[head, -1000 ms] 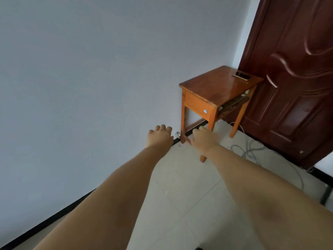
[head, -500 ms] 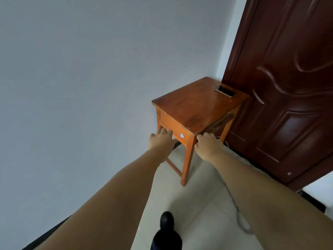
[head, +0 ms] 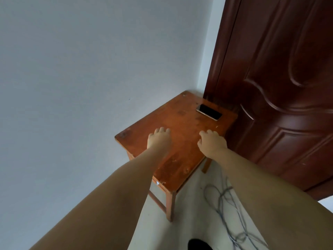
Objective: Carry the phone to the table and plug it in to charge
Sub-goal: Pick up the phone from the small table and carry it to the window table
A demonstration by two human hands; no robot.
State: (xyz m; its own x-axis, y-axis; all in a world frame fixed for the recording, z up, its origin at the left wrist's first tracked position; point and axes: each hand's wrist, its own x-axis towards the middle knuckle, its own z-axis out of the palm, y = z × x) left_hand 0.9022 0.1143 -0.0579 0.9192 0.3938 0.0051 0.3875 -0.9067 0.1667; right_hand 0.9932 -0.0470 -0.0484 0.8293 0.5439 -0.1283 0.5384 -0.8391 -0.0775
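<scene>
Both hands, the left hand [head: 159, 139] and the right hand [head: 211, 143], are hovering released over the tabletop [head: 182, 150], so the right one should be reaching far-right and gripping the phone [head: 209, 112] by its long edges.

The small orange-brown wooden counter [head: 182, 127] is bare between both hands and the black flat phone [head: 209, 112] at its far right edge, so the way forward lies open. The pale grey wall [head: 81, 78] closes the left, the dark red-brown panelled door [head: 281, 87] the right. Tangled grey cables [head: 228, 210] litter the floor beside it.
</scene>
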